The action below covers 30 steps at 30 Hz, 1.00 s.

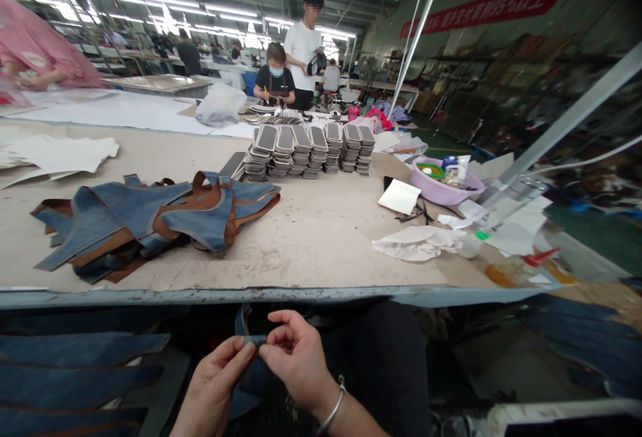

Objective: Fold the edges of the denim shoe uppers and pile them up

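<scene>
Below the table's front edge, both of my hands meet at a blue leather piece (255, 340). My left hand (215, 377) pinches it between thumb and fingers. My right hand (295, 357), with a bracelet on its wrist, is closed on the other end by thumb and forefinger, its other fingers curled loosely. Part of the blue piece curves up behind my hands and part hangs below them. A pile of blue leather pieces (200, 216) with brown undersides lies on the table in front of me, to the left.
Stacks of grey pads (301, 149) stand mid-table. At right are a lilac basin (441, 189), crumpled white cloth (416, 243) and a red-tipped bottle (516, 270). More blue strips (75, 370) lie low at left. A slanted metal pole (566, 109) rises at right. Co-workers are beyond the table.
</scene>
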Available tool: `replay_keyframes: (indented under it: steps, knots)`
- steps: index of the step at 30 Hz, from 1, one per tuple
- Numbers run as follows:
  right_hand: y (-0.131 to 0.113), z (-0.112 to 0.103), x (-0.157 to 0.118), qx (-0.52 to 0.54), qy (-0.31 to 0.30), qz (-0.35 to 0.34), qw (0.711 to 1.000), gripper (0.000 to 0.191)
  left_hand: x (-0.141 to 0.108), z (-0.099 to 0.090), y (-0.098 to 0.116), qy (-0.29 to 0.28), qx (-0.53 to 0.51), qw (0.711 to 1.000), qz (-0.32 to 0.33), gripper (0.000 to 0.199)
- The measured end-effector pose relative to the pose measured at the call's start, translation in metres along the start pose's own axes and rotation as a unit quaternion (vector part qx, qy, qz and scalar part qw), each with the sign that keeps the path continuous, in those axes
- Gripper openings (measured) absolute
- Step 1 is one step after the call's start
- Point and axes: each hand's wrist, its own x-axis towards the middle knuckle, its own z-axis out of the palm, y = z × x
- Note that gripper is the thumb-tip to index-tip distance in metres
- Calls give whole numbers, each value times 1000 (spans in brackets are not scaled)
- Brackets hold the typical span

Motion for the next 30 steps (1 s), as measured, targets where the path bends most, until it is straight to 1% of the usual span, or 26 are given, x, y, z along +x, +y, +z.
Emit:
replay_keyframes:
  steps: [2, 4, 6, 8, 10, 12, 16, 17, 19, 21, 23, 24, 26, 27, 30]
  knots:
    - [2, -3, 2, 33, -27, 17, 999, 26, 1, -3, 1, 0, 40, 999, 23, 24]
    - [6, -8, 3, 24, -86, 29, 996, 32, 1, -5, 2, -2, 96, 994, 51, 24]
    - [10, -12, 4, -20, -144, 38, 989, 41, 1, -6, 3, -2, 143, 987, 74, 25]
    - [11, -14, 3, -77, -172, 33, 981, 43, 2, -8, 3, 2, 160, 984, 81, 29]
    - [10, -13, 3, -121, -177, 22, 977, 43, 4, -10, 1, -11, 157, 986, 57, 32]
    - [7, -13, 2, -134, -180, 7, 974, 45, 6, -12, -1, -38, 136, 990, 16, 33]
    - [6, -13, 0, -135, -184, -60, 972, 44, 4, -12, -7, -62, 30, 996, -51, 31]
    - [6, -12, -1, -130, -184, -69, 972, 44, 3, -11, -7, -63, 3, 996, -63, 31]
    - [9, -10, -1, -119, -174, -63, 976, 44, 1, -9, -6, -64, -31, 994, -78, 33]
    - [12, -7, -1, -104, -141, -39, 984, 47, 1, -8, -2, -59, -20, 996, -69, 35]
    - [15, -4, -1, -89, -112, -18, 990, 48, 3, -10, 2, -44, 45, 998, -31, 36]
    - [16, -3, 0, -83, -107, -16, 991, 46, 4, -11, 4, -35, 89, 995, -5, 37]
    - [16, -3, 1, -79, -119, -24, 989, 41, 5, -12, 5, -21, 164, 985, 42, 39]
    - [15, -3, 1, -81, -127, -30, 988, 39, 5, -13, 5, -17, 185, 981, 58, 39]
    - [14, -5, 1, -98, -131, -43, 986, 38, 3, -12, 5, -10, 200, 977, 67, 37]
